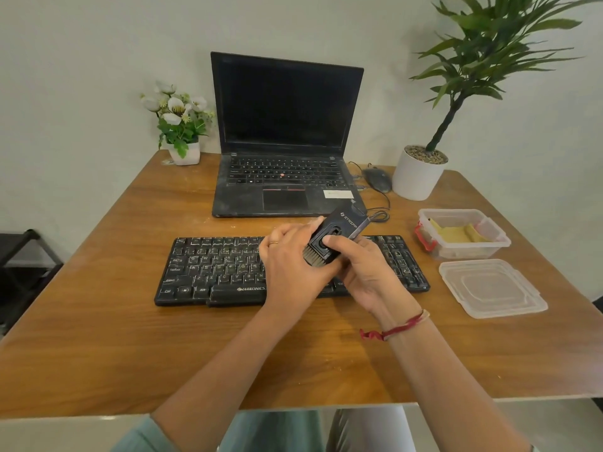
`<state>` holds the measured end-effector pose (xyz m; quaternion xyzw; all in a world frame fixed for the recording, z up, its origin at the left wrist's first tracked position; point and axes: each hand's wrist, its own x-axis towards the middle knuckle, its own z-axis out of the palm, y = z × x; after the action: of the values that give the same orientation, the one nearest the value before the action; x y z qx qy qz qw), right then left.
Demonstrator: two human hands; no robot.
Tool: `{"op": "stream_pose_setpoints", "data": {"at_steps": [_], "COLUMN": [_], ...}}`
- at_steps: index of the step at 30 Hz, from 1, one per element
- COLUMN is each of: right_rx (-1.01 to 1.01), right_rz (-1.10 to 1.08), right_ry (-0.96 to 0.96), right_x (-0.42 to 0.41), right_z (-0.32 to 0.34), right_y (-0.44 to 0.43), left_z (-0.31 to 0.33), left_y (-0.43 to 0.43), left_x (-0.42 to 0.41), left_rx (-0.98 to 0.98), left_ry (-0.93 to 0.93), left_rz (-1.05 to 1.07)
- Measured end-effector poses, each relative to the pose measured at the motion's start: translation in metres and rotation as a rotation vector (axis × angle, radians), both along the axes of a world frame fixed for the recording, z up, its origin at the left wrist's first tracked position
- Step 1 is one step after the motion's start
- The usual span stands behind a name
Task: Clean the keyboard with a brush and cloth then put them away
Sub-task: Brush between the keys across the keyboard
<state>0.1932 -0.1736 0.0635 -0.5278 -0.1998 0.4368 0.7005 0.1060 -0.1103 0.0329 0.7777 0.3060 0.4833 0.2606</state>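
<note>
Lighting was bright, soft and even; shadows on the table were faint. Wide-angle distortion bowed the edges. Focus was slightly soft throughout.

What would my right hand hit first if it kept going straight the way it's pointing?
Your right hand grips the brush and points up-left. It would likely meet your left hand on the same brush first, then the laptop, though depth is unclear.

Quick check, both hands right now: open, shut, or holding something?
The left hand holds the brush above the keyboard.
The right hand holds the same brush, thumb on its front.
</note>
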Motion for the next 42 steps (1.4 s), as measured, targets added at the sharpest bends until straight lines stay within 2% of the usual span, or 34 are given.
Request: {"op": "stream_pose_setpoints", "data": {"at_steps": [5,11,16,21,25,31,35,42], "right_rx": [-0.061,-0.143,-0.14,-0.069,-0.08,-0.097,-0.121,-0.267], "right_rz": [0.077,-0.016,-0.074,-0.05,-0.042,-0.022,0.03,0.185], "right_ry": [0.047,-0.021,-0.127,-0.119,-0.031,-0.062,-0.184,-0.609], "right_x": [0.002,-0.007,-0.011,-0.024,-0.036,-0.049,-0.057,-0.079], "right_z": [-0.004,-0.018,-0.018,-0.007,-0.008,-0.008,-0.004,0.002], "right_y": [0.004,0.012,0.021,0.041,0.058,0.072,0.091,0.136], "left_z": [-0.005,-0.001,-0.006,-0.029,-0.025,-0.026,-0.025,-0.028], "left_y": [0.007,0.031,0.08,0.121,0.13,0.129,0.129,0.134], "left_x": [-0.008,-0.055,-0.135,-0.18,-0.185,-0.187,-0.187,-0.187], "left_rx": [0.014,-0.028,-0.138,-0.193,-0.23,-0.266,-0.273,-0.246], "left_ry": [0.06,0.369,0.516,0.713,0.715,0.66,0.679,0.739], "left_rz": [-0.019,-0.249,-0.143,-0.136,-0.194,-0.212,-0.225,-0.239]}}
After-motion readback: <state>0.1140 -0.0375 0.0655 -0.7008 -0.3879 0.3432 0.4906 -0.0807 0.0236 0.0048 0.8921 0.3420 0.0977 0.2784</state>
